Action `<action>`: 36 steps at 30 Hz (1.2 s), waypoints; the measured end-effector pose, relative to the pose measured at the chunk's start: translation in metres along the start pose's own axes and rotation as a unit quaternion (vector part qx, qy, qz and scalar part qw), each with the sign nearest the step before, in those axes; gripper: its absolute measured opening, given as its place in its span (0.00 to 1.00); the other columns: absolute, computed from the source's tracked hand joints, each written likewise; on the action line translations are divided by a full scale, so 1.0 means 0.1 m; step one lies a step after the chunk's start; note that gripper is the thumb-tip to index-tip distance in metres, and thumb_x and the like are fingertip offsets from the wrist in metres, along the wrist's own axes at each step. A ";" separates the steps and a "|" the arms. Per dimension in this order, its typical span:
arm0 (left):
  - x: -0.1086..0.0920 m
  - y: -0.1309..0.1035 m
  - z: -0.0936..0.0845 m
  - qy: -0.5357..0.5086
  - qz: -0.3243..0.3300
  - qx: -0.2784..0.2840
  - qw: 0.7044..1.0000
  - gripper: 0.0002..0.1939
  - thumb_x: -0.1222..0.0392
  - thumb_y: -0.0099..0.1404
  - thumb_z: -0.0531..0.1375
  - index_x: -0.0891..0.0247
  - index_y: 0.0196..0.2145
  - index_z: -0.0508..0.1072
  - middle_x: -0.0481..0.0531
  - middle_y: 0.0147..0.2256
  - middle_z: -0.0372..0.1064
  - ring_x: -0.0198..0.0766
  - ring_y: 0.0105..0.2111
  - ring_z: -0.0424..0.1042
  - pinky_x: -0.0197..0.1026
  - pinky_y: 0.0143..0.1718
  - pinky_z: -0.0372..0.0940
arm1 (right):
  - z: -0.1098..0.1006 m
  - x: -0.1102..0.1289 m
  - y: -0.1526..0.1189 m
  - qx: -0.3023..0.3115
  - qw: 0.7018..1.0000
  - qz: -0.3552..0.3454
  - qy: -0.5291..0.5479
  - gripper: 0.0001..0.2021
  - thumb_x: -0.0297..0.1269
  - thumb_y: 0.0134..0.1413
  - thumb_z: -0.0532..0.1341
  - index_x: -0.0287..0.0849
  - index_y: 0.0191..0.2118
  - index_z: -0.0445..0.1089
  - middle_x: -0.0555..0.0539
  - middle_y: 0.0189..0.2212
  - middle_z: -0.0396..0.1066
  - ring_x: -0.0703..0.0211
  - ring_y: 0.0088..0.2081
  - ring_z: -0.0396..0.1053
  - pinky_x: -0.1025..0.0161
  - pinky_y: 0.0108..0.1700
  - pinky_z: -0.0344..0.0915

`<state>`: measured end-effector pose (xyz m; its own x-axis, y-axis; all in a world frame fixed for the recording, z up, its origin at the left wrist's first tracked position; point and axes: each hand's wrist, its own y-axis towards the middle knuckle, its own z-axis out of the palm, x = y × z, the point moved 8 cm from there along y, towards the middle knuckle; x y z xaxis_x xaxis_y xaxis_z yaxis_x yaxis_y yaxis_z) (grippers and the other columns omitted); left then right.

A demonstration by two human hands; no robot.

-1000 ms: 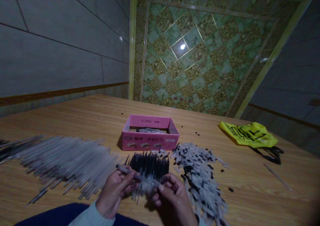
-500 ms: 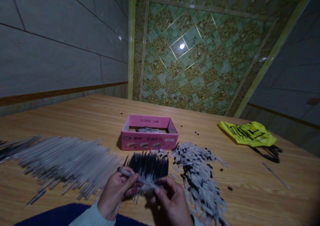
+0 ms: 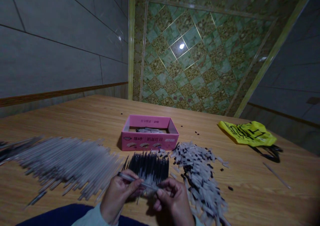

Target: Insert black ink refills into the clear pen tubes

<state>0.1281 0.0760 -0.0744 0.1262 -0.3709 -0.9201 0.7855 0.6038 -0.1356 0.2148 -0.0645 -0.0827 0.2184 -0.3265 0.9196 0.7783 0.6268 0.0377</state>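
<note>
A clear pen with a dark end (image 3: 128,177) slants across in front of me, held between both hands. My left hand (image 3: 118,194) is closed round its dark end and barrel, thumb on top. With thumb and fingers, my right hand (image 3: 172,197) pinches the pen's other end; the small part there is hidden by the fingertips. Just behind the hands lies a row of black-tipped pen refills (image 3: 148,166). To the left, a wide layer of clear pen barrels (image 3: 70,159) covers the table. Beside my right hand is a heap of clear pen caps (image 3: 205,182).
A pink open box (image 3: 150,142) with several pens inside stands behind the refills. Small black plugs and clear pieces (image 3: 192,154) lie right of it. A yellow bag (image 3: 247,132) with black straps and a single thin tube (image 3: 276,175) rest on the right of the wooden table (image 3: 82,112).
Both hands have shifted very slightly, the left a little to the right and the pen a bit lower. Their grip on the pen stays the same.
</note>
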 end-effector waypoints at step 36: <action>-0.50 0.11 -0.65 0.742 0.085 -0.181 0.640 0.15 0.63 0.62 0.52 0.62 0.42 0.75 0.60 0.40 0.72 0.48 0.41 0.71 0.43 0.36 0.61 | 0.18 1.27 1.34 -0.091 0.786 -0.256 -0.555 0.15 0.33 0.55 0.54 0.39 0.45 0.72 0.42 0.43 0.74 0.54 0.46 0.69 0.61 0.47 0.61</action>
<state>0.0908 0.1472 -0.0534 -0.7337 0.6382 -0.2331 0.6113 0.7698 0.1836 0.3359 -0.0090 0.0459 -0.7211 0.3783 0.5804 0.6899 0.4694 0.5511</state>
